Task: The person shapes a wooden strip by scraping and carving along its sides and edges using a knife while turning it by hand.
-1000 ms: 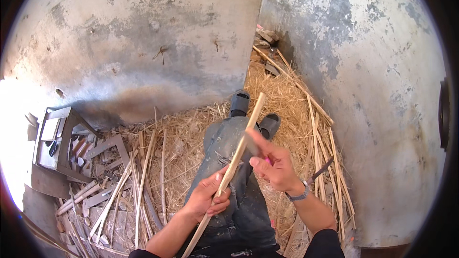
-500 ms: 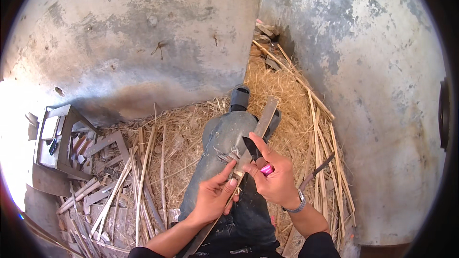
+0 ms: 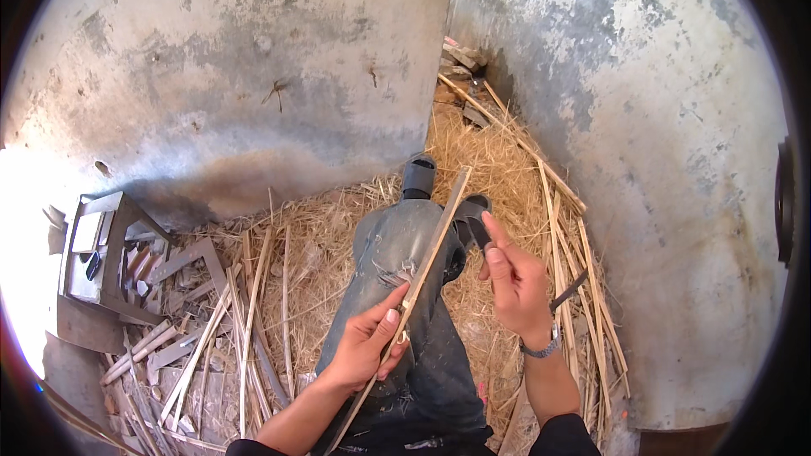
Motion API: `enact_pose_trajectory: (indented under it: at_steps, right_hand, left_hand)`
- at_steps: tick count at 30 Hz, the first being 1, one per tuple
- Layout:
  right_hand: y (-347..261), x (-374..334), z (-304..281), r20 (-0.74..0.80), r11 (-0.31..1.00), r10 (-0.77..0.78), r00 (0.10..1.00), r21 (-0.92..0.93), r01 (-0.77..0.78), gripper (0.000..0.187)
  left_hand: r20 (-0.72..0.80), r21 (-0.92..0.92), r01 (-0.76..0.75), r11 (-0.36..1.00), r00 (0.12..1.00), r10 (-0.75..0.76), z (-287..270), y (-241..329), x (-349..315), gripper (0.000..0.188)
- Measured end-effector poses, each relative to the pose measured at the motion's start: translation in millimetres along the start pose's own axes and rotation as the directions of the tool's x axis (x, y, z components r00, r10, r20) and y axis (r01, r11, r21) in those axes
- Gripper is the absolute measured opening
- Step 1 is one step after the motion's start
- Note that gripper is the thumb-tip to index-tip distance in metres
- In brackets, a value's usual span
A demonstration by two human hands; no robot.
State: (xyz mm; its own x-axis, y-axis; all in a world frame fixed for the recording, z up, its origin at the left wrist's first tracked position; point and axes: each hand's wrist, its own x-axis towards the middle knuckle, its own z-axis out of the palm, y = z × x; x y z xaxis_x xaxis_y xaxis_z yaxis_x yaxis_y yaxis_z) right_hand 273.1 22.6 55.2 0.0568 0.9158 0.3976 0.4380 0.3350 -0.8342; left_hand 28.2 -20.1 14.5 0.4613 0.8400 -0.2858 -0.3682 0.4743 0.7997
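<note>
My left hand [image 3: 367, 348] is closed around a long, narrow split strip [image 3: 439, 241], which looks like bamboo. The strip slants from my lap up past my knee, its narrow edge turned upward. To the right of it, and apart from it, is my right hand [image 3: 515, 287], closed on a knife. The knife's dark blade [image 3: 475, 233] points up and left from my fingers, close to my sandalled foot; its handle is hidden in my grip. My outstretched leg in dusty dark trousers [image 3: 397, 241] lies beneath the strip.
Shavings [image 3: 338, 228] cover the floor. Long split strips [image 3: 583, 287] lie along the right wall [image 3: 676, 160], with more strips [image 3: 247, 321] at left. A small wooden stand [image 3: 106, 245] and scrap wood sit at far left. A stick-like dark tool [image 3: 570, 289] lies beyond my right wrist.
My right hand has moved right and away from the strip with the knife. In my left hand the strip has turned from its broad face onto its edge.
</note>
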Motion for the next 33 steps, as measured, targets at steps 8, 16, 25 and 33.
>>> enact_pose_trajectory:
  at_steps: [8, 16, 25, 33]
  right_hand:
    - [13, 58, 8, 0.006, 0.867, -0.389, 0.921, -0.335, 0.368, 0.046]
    - [15, 10, 32, 0.298, 0.791, -0.471, 0.831, -0.275, 0.547, 0.071]
    - [32, 71, 15, 0.035, 0.794, -0.514, 0.857, -0.357, 0.491, 0.064]
    - [47, 61, 15, 0.035, 0.865, -0.43, 0.902, -0.27, 0.423, 0.057]
  left_hand:
    - [-0.109, 0.139, -0.009, 0.99, 0.994, 0.024, 12, -2, 0, 0.053]
    - [-0.158, 0.108, -0.023, 0.994, 0.987, 0.04, 10, -5, 3, 0.056]
    - [-0.137, 0.138, -0.077, 0.987, 0.986, 0.096, 12, -7, 4, 0.06]
    - [-0.133, 0.159, -0.057, 0.986, 0.988, 0.078, 13, -8, 2, 0.062]
